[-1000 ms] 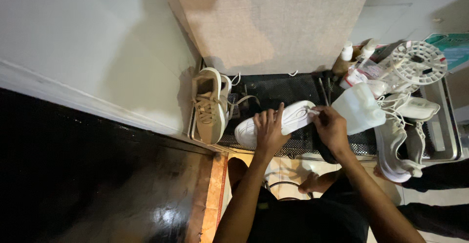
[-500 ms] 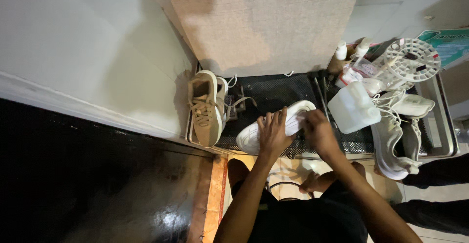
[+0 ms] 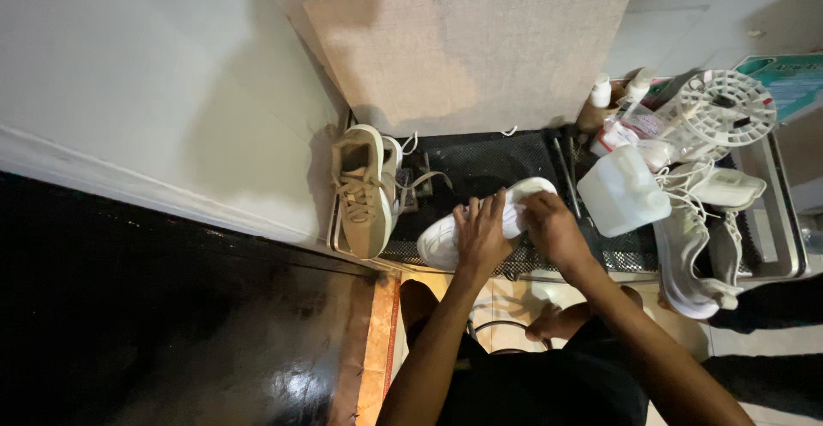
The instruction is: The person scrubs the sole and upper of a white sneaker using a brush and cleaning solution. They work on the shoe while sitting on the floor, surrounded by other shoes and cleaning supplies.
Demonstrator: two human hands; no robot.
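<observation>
my left hand [image 3: 482,236] and right hand [image 3: 553,229] clasp a white shoe [image 3: 480,225], fingers wrapped over it, on the black mesh mat [image 3: 497,160]; its long axis runs diagonally, one end pointing toward the tan sneaker [image 3: 362,190].

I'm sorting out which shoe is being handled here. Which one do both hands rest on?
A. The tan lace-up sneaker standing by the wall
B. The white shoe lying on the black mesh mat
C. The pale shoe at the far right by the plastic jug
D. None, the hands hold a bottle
B: the left hand and right hand both press on the white shoe on the black mesh mat; the tan sneaker stands untouched beside it.
</observation>
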